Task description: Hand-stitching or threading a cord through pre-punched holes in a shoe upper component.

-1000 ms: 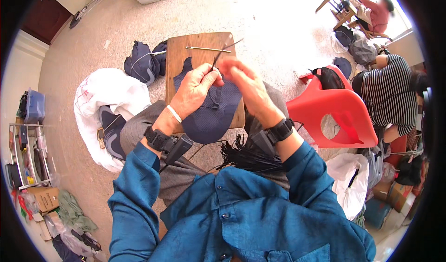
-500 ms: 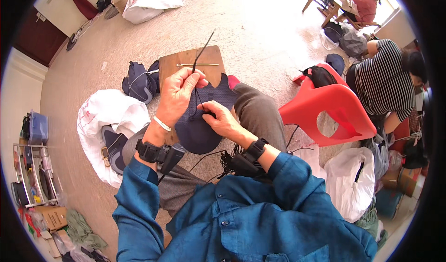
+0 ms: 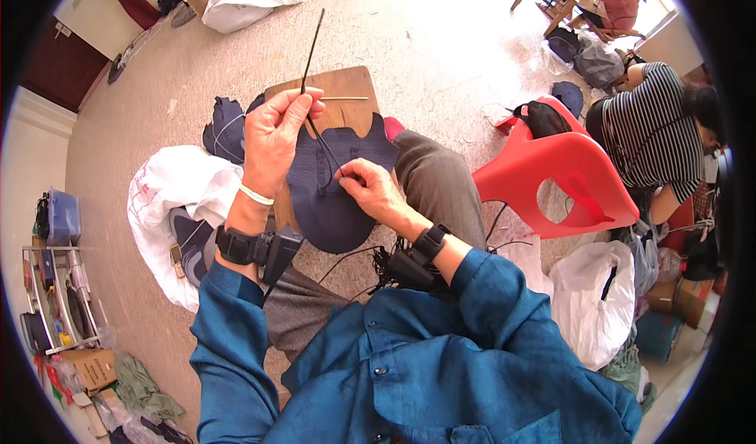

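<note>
A dark blue mesh fabric piece [image 3: 335, 219], cut like a flat shoe upper, lies over a wooden board [image 3: 346, 81] between my knees. My left hand [image 3: 272, 141] is closed, pinching a black cord [image 3: 314, 46] whose free end sticks up above the fingers. From there the cord slants down over the fabric to my right hand [image 3: 374, 196], which pinches it close above the piece. A thin, pale metallic rod [image 3: 346, 98] lies across the board, one end hidden behind my left hand.
To my left sit a white sack [image 3: 185, 172] and tied dark blue pieces [image 3: 226, 133]. A red plastic stool [image 3: 516, 180] stands at my right, near a person in a striped top [image 3: 650, 121]. Black cords [image 3: 390, 267] hang by my lap; a white plastic bag [image 3: 591, 302] lies right.
My left hand has moved up and left with the cord, and more of it stands above the fingers. My right hand has risen slightly, uncovering more fabric.
</note>
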The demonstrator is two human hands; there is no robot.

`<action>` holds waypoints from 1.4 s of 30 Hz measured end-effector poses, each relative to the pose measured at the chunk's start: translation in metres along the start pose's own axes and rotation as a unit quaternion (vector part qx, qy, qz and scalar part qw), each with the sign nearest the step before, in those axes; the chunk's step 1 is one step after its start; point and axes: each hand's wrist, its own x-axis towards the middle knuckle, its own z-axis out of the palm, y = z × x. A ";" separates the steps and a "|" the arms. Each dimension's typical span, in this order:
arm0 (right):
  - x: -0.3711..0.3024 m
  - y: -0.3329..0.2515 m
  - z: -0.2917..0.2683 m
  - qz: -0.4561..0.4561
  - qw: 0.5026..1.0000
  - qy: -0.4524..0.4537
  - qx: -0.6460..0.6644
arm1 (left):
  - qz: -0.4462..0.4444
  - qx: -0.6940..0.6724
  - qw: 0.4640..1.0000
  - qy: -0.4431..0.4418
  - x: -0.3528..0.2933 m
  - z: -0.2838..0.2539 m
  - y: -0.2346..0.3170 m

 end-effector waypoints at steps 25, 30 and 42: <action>-0.011 0.001 -0.014 -0.027 0.992 0.110 -0.061 | -0.162 -0.057 0.979 0.106 -0.069 -0.022 -0.084; -0.028 -0.031 0.008 -0.128 0.983 0.016 -0.129 | -0.090 0.055 0.994 0.029 -0.090 -0.018 -0.112; -0.019 -0.023 0.023 -0.200 0.946 -0.009 -0.254 | 0.087 0.401 0.912 0.005 -0.120 -0.011 -0.113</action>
